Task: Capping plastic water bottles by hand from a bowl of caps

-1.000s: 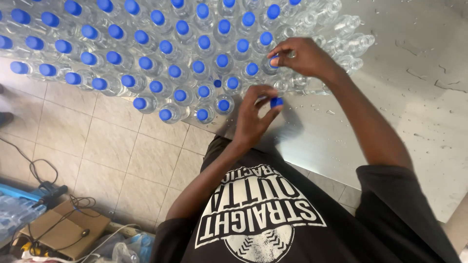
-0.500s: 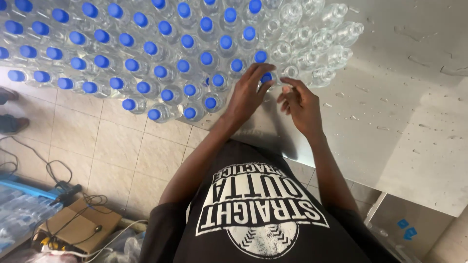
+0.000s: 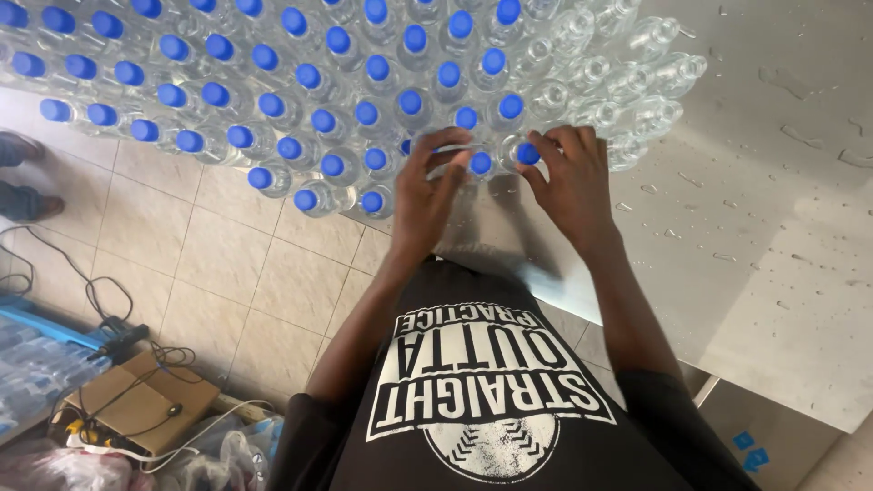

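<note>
Many clear plastic bottles with blue caps [image 3: 300, 100] stand packed together on a wet steel table [image 3: 773, 273]. Several bottles without caps [image 3: 627, 82] fill the right end of the group. My left hand [image 3: 427, 186] reaches to a capped bottle [image 3: 480, 164] at the near edge, with its fingers curled over the bottle's top. My right hand [image 3: 568, 177] is just beside it, and its fingertips pinch the blue cap [image 3: 527, 153] on the neighbouring bottle. The bodies of both bottles are hidden behind my hands.
Water drops cover the table on the right. Left of the table is a tiled floor [image 3: 227, 264]. On it lie a cardboard box [image 3: 145, 400] with cables, plastic bags and a blue rail. Another person's feet [image 3: 23, 177] show at the far left.
My right hand came back from the farther bottles to the near edge. Both hands now sit side by side on two front bottles, slightly right of before.
</note>
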